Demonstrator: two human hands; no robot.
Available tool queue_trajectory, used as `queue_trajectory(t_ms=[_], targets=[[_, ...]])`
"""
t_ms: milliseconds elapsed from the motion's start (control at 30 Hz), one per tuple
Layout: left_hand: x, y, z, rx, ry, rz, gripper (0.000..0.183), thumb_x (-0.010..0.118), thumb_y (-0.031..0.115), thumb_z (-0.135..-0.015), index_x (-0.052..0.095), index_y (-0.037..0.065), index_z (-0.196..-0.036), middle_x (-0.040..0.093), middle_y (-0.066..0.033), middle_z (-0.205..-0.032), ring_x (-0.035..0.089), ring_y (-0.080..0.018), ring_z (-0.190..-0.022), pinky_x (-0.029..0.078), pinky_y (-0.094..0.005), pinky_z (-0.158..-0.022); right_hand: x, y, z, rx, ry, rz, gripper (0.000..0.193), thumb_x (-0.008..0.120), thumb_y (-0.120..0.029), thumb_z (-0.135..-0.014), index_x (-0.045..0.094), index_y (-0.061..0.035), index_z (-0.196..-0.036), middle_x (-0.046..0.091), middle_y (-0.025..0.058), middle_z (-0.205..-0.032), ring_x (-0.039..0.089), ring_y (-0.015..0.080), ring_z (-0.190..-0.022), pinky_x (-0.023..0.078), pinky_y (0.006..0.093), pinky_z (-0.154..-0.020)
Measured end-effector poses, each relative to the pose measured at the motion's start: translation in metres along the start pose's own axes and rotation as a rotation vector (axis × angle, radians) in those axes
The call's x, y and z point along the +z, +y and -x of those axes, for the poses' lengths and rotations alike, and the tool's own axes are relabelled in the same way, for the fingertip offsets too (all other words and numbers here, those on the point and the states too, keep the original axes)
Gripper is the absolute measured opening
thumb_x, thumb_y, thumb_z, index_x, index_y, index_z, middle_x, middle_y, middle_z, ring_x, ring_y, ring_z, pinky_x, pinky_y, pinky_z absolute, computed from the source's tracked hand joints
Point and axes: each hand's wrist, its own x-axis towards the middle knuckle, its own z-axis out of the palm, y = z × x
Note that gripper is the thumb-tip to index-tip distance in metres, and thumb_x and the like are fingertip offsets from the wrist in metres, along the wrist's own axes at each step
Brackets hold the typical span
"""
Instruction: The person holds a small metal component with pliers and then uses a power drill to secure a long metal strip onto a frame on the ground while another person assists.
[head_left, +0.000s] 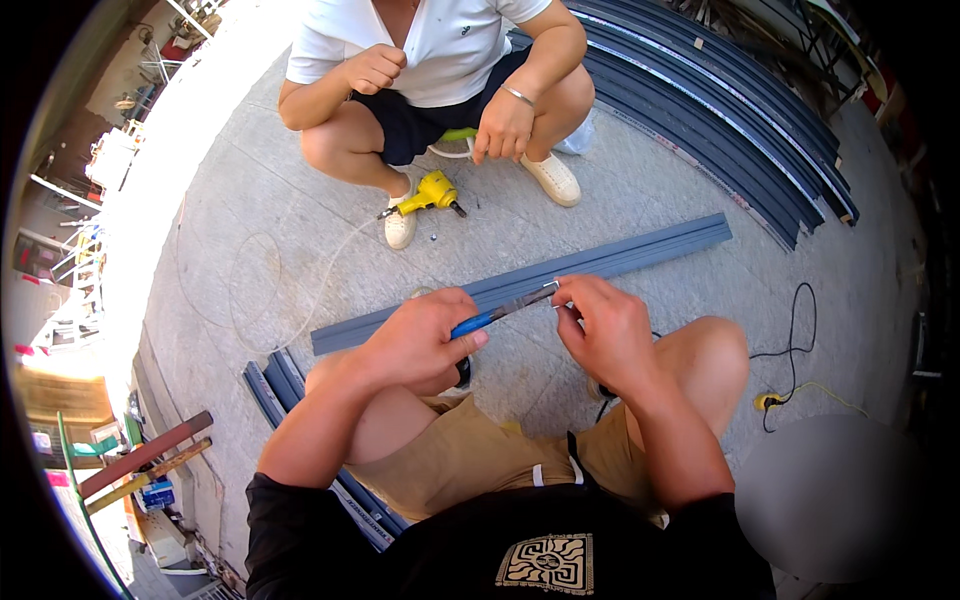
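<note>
Blue-handled metal tool (500, 313) in left hand (420, 340), right hand (605, 330) pinching tip (fingers curled)

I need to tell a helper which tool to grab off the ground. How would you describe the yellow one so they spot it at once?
Start at the crouching person in the white shirt across the grey concrete floor. By that person's white shoe lies a yellow pistol-shaped power tool. It is the only bright yellow tool there, apart from the long grey metal channel.

Both hands (515, 330) raised together, fingers curled, gripping.
</note>
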Motion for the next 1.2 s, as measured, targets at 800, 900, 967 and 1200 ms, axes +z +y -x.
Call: queue_trajectory(t_ms=[800, 900, 967, 1200], targets=[[0.001, -0.005, 0.000, 0.045, 0.013, 0.029, 0.020, 0.075, 0.016, -0.101, 0.071, -0.003, -0.104, 0.069, -0.0144, -0.109, 0.068, -0.0323, -0.099, 0.055, -0.0423, -0.089, -0.005, 0.004, 0.002, -0.087, 0.023, -0.040, 0.015, 0.078, 0.001, -0.089, 0.071, -0.0064, -0.100, 0.080, 0.0153, -0.115, 0.079, 0.0338, -0.093, 0.061, 0.0410, -0.072], [-0.001, -0.002, -0.001, 0.002, 0.026, 0.059, 0.021, 0.076, 0.020, -0.100, 0.073, 0.000, -0.107, 0.068, -0.0160, -0.109, 0.068, -0.0378, -0.101, 0.055, -0.0456, -0.090, -0.006, 0.002, -0.001, -0.093, 0.032, -0.052, 0.015, 0.078, 0.001, -0.090, 0.071, -0.0063, -0.101, 0.080, 0.0157, -0.114, 0.079, 0.0339, -0.093, 0.062, 0.0409, -0.073], [-0.001, -0.002, 0.000, 0.003, 0.033, 0.064, 0.021, 0.075, 0.020, -0.100, 0.074, 0.000, -0.107, 0.069, -0.0158, -0.110, 0.068, -0.0372, -0.100, 0.056, -0.0454, -0.091, -0.007, 0.001, -0.001, -0.087, 0.035, -0.050, 0.014, 0.078, -0.001, -0.090, 0.071, -0.0068, -0.101, 0.081, 0.0145, -0.113, 0.079, 0.0343, -0.093, 0.063, 0.0428, -0.075], [-0.002, 0.000, 0.000, 0.015, 0.035, 0.050, 0.019, 0.076, 0.016, -0.101, 0.071, -0.003, -0.102, 0.069, -0.0134, -0.111, 0.069, -0.0316, -0.098, 0.056, -0.0410, -0.089, -0.008, 0.002, -0.001, -0.106, 0.055, -0.050, 0.015, 0.079, -0.001, -0.090, 0.071, -0.0068, -0.101, 0.081, 0.0144, -0.112, 0.079, 0.0345, -0.092, 0.063, 0.0432, -0.075]])
